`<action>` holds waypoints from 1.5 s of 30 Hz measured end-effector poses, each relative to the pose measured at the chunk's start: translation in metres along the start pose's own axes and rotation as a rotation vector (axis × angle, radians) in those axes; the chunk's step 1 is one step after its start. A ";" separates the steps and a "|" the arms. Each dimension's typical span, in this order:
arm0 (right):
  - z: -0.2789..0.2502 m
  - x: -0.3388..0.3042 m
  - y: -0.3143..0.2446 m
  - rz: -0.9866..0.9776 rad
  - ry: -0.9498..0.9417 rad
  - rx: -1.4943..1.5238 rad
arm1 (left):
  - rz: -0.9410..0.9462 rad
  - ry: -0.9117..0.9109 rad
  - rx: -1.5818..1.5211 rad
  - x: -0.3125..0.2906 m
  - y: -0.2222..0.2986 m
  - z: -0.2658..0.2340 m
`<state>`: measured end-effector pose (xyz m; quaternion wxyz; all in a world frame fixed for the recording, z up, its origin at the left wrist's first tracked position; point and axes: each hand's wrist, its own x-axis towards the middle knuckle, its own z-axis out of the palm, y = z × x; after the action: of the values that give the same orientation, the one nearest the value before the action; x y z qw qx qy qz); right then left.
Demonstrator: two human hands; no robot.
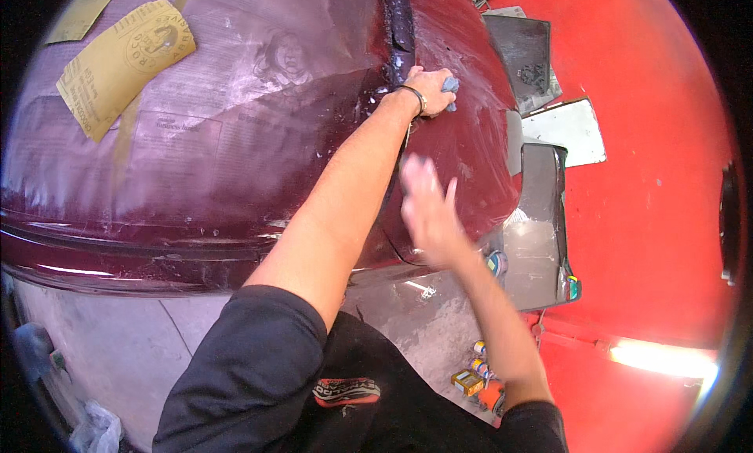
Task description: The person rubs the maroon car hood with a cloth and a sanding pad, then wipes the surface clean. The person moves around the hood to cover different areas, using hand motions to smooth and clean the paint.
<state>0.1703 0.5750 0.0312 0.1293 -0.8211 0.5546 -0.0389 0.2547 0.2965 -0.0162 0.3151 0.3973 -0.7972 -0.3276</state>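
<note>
My left hand [428, 88], with a dark band at the wrist, is closed around a crumpled blue-grey cloth [449, 93]. It rests on the maroon car body [471, 147], beside the dark gap between two panels. Nearer to me, my right hand [431, 218] is over the same panel, close to that gap. It is smeared by motion; the thumb stands apart, but whether anything lies under the fingers is not clear. Pale dust streaks cover the panel around both hands.
Sandpaper sheets [129, 65] lie on the broad panel at left. Along the red wall [643, 139] lean a dark panel [522, 57], a white board [566, 131] and a grey panel [537, 241]. Small cans and an orange-yellow box [467, 382] stand below right, near a bright tube light [663, 359].
</note>
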 end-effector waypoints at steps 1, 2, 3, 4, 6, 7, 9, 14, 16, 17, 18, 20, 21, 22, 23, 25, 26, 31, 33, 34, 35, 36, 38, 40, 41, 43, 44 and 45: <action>-0.004 0.033 0.022 0.084 0.020 0.021 | 0.033 0.048 0.031 0.001 0.002 0.003; -0.007 0.059 0.042 0.184 0.040 0.035 | 0.024 0.062 -0.068 0.002 0.005 0.008; -0.008 0.078 0.055 0.262 0.051 0.036 | 0.016 0.073 -0.165 0.005 0.009 0.013; -0.006 0.089 0.057 0.323 0.063 0.044 | -0.003 0.094 -0.249 0.008 0.007 0.013; 0.000 0.081 0.024 0.290 0.112 0.050 | -0.058 0.122 -0.350 0.009 -0.010 0.009; 0.004 0.054 -0.001 0.188 0.150 0.051 | -0.082 0.108 -0.342 0.004 -0.013 0.003; 0.020 -0.012 -0.042 0.074 0.101 0.034 | -0.060 0.120 -0.206 -0.002 -0.012 -0.005; 0.023 -0.060 -0.030 0.104 -0.025 -0.055 | -0.050 0.159 0.128 -0.018 0.019 0.004; 0.010 0.003 0.024 0.230 0.071 0.059 | -0.006 0.218 0.125 -0.017 0.016 0.011; -0.002 0.031 0.049 0.360 0.091 0.091 | 0.008 0.205 0.103 -0.017 0.024 0.015; -0.009 0.049 0.076 0.500 0.087 0.074 | 0.028 0.191 0.073 -0.017 0.037 0.022; -0.010 0.064 0.076 0.543 0.108 0.116 | 0.015 0.191 0.100 -0.019 0.036 0.019; -0.004 0.053 0.070 0.519 0.132 0.118 | 0.013 0.189 0.107 -0.019 0.039 0.021; 0.002 0.046 0.063 0.472 0.154 0.116 | 0.016 0.195 0.129 -0.018 0.033 0.018; 0.016 0.023 0.046 0.360 0.178 0.051 | 0.021 0.209 0.155 -0.017 0.024 0.014; 0.019 -0.027 -0.013 0.268 0.104 0.084 | 0.000 0.212 0.196 -0.024 0.016 0.004; 0.018 -0.053 -0.033 0.261 0.058 0.129 | 0.011 0.216 0.226 -0.028 0.019 0.004; 0.014 -0.032 0.021 0.273 -0.041 0.036 | 0.008 0.197 0.248 -0.031 0.024 0.001; -0.001 0.043 0.098 0.437 -0.001 0.134 | 0.004 0.176 0.219 -0.030 0.032 0.002; -0.012 0.077 0.134 0.602 0.007 0.108 | 0.018 0.169 0.180 -0.028 0.042 0.010; -0.023 0.091 0.177 0.680 0.039 0.144 | 0.049 0.165 0.131 -0.027 0.055 0.023; -0.028 0.105 0.183 0.747 0.041 0.145 | 0.060 0.173 0.116 -0.025 0.052 0.026; -0.018 0.100 0.164 0.658 0.074 0.174 | -0.021 0.119 0.122 -0.027 0.044 0.023; 0.003 0.058 0.105 0.420 0.098 0.143 | -0.058 0.120 0.158 -0.023 0.035 0.002; 0.004 0.031 0.054 0.309 0.093 0.104 | -0.057 0.145 0.179 -0.024 0.030 -0.005; 0.018 -0.044 -0.017 0.246 0.010 0.084 | -0.045 0.156 0.203 -0.028 0.027 -0.007; 0.024 -0.074 -0.036 0.219 -0.009 0.099 | -0.030 0.152 0.211 -0.028 0.030 -0.001; 0.024 -0.084 -0.039 0.217 -0.042 0.072 | -0.009 0.168 0.241 -0.027 0.031 0.003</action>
<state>0.1781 0.6701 0.0249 0.1738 -0.7517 0.6356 -0.0272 0.2522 0.3347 -0.0007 0.3293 0.4616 -0.7999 -0.1967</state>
